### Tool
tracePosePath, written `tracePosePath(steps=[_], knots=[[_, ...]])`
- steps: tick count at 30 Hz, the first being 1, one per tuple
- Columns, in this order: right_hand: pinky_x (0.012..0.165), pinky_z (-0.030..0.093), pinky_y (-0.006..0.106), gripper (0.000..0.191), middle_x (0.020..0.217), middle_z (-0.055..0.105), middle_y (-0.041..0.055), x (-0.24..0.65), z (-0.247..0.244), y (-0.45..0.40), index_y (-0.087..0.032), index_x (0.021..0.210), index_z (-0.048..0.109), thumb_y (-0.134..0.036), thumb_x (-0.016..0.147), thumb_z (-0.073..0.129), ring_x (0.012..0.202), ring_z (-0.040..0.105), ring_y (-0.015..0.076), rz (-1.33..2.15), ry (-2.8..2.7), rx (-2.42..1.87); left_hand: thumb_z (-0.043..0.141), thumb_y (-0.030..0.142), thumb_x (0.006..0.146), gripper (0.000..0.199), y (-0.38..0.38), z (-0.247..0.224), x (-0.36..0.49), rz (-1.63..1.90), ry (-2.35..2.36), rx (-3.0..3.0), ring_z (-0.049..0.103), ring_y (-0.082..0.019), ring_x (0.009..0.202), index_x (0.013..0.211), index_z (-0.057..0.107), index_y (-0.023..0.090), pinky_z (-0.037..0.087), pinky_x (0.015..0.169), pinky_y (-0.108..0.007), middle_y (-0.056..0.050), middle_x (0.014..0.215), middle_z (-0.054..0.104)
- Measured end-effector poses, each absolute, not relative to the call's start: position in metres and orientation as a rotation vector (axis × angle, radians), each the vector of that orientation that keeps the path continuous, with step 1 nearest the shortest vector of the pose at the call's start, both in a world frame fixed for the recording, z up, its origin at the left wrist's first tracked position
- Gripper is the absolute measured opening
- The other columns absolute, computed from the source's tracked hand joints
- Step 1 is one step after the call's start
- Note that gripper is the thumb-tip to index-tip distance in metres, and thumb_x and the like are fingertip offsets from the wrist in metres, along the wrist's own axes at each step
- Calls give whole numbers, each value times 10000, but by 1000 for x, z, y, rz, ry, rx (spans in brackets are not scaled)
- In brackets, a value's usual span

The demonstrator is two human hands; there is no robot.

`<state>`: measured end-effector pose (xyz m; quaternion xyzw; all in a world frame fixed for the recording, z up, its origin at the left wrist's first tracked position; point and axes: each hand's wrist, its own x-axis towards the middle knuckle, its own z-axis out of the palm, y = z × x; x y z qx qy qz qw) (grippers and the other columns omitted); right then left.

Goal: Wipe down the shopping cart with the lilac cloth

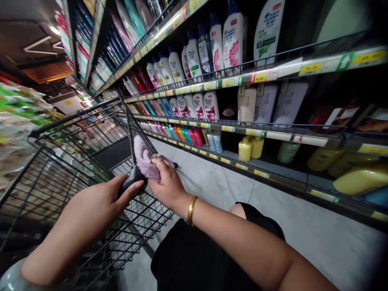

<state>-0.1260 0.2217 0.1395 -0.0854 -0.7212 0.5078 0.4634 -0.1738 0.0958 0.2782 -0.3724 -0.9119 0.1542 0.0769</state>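
Note:
My left hand (104,198) is closed around the dark plastic corner grip (135,176) of a black wire shopping cart (148,218). Close to its right, my right hand (166,182) pinches a fluffy light purple cloth (145,159), with a gold bangle at the wrist. The cloth lies against the cart's frame just beyond the grip, and part of it stands up above my fingers. My right palm is turned away, so how much cloth is bunched inside it is hidden.
Shelves with shampoo bottles (233,40) and yellow price tags run along the right side. Yellow bottles (245,149) stand on the bottom shelf. Packaged goods (21,117) are piled at the left. Grey floor (233,182) lies between cart and shelves.

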Motion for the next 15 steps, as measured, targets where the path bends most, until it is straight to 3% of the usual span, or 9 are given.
tracePosePath(steps=[2, 8, 15], knots=[[1146, 459, 370, 399, 1292, 662, 61, -126, 125, 228, -265, 1280, 571, -192, 888, 582, 1284, 585, 219, 1248, -1847, -273, 184, 772, 854, 638, 99, 277, -172, 486, -2744, -1109, 724, -341, 783, 925, 610, 302, 469, 676, -389, -78, 747, 731], [865, 570, 343, 360, 1096, 744, 55, -137, 82, 250, -266, 1224, 600, -213, 868, 599, 968, 707, 235, 1644, -2082, -741, 185, 749, 922, 626, 106, 274, -172, 536, -2650, -1130, 710, -333, 765, 994, 589, 276, 386, 616, -354, -65, 710, 688], [1096, 492, 336, 481, 1309, 682, 31, -126, 132, 251, -263, 1325, 555, -154, 857, 582, 1213, 633, 189, 1369, -1758, -305, 221, 731, 960, 614, 127, 271, -172, 524, -2527, -1182, 684, -333, 720, 929, 585, 237, 311, 568, -343, -86, 700, 663]])
